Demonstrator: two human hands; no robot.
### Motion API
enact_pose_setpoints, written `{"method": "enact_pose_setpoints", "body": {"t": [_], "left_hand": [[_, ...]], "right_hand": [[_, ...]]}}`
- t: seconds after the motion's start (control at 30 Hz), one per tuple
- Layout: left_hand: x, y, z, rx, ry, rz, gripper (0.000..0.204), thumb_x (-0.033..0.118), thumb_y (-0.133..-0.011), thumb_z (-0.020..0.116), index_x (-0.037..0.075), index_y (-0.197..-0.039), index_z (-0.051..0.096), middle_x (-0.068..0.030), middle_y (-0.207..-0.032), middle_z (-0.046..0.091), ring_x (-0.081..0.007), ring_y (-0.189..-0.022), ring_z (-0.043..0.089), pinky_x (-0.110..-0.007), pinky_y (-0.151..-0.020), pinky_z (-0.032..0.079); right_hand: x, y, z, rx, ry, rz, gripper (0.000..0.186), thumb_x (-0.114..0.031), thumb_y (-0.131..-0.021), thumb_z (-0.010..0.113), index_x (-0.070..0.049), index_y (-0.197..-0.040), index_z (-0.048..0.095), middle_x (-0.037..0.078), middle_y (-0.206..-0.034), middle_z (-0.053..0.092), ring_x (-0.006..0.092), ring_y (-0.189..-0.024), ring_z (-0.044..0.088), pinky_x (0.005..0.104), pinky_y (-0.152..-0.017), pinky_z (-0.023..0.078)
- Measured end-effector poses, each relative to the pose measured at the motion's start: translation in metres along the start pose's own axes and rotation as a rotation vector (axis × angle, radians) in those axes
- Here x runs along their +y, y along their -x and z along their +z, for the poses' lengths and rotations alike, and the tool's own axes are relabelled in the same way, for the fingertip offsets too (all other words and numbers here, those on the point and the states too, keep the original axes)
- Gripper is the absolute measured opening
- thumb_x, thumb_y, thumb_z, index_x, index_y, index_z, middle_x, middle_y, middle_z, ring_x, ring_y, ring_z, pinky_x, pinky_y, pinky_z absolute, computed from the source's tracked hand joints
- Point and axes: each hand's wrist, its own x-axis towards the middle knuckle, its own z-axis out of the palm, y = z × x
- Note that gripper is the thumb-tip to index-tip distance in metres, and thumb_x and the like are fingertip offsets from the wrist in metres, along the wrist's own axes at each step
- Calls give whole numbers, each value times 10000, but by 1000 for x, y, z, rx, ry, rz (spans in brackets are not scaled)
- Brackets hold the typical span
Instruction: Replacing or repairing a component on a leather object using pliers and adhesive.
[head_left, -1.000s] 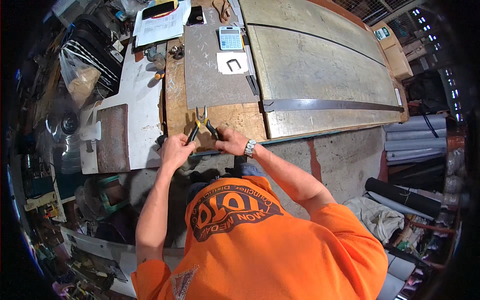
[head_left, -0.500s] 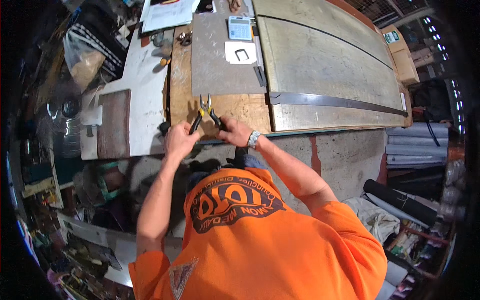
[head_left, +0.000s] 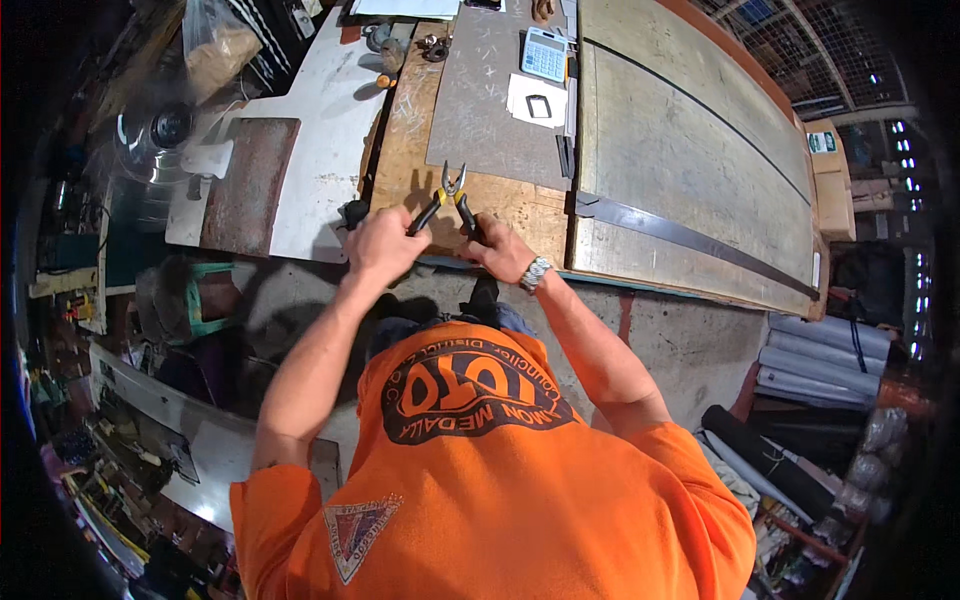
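Observation:
A pair of pliers (head_left: 454, 187) with black and yellow handles is held over the wooden front part of the workbench (head_left: 520, 205), its metal jaws spread and pointing away from me. My left hand (head_left: 386, 245) is closed on the left handle. Around the other handle, my right hand (head_left: 503, 252) is closed too, with a metal-band watch (head_left: 535, 273) on that wrist. Nothing shows between the jaws. Beyond them lies a grey sheet (head_left: 485, 130) bearing a white paper (head_left: 530, 108) with a small black rectangular frame (head_left: 539, 106) on top.
A light blue calculator (head_left: 544, 55) sits farther back. To the right, a long metal strip (head_left: 690, 240) crosses a large worn board (head_left: 690, 150). A rusty-brown plate (head_left: 255, 185) rests on the white surface at left. Rolled material (head_left: 825, 355) is stacked at the lower right.
The view has shifted, so the bench items appear farther right. Both hands still hold the spread pliers, which appear a little higher in the picture.

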Motion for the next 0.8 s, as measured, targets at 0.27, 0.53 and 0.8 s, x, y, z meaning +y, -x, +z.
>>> {"method": "enact_pose_setpoints", "body": {"t": [0.27,0.53,0.8], "left_hand": [[-18,2,11,7,27,26,307,309,-759,741,17,-831,679,-158,-730,692,-345,-727,696,-431,-676,539],[-35,-4,30,-227,603,27,230,218,-848,705,-6,-843,651,-27,-738,628,-135,-666,552,-340,-622,447],[-24,9,39,-240,684,1,237,260,-956,672,30,-908,647,38,-696,547,-53,-562,461,-251,-484,367]], "right_hand": [[2,4,3,37,-83,-64,251,-153,-815,665,41,-940,566,154,-737,634,241,-649,633,370,-597,489],[17,-10,-8,-84,-347,-14,233,-189,-892,645,26,-977,616,89,-773,675,155,-704,640,316,-650,513],[-16,5,0,37,-199,16,244,-139,-937,624,19,-1120,600,50,-798,651,128,-709,632,280,-623,495]]}}
